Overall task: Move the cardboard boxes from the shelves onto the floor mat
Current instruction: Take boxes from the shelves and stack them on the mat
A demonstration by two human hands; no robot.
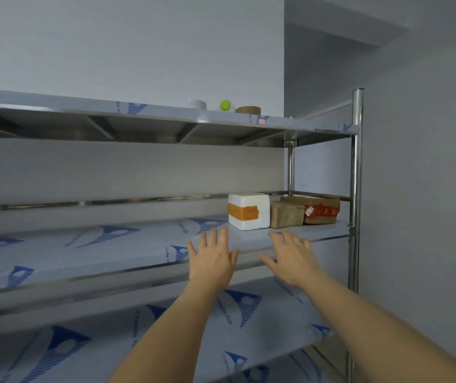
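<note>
On the middle shelf, at its right end, stand a white foam box with an orange tape band, a small brown cardboard box and, behind it, a brown box with red-printed tape. My left hand and my right hand reach out over the shelf's front edge, fingers spread, a short way in front of the boxes. Neither hand touches or holds anything. The floor mat is out of view.
The steel rack has a top shelf carrying a white roll, a green ball and a brown tape roll. A steel post stands at the right, close to the wall. Lower shelves lie below my arms.
</note>
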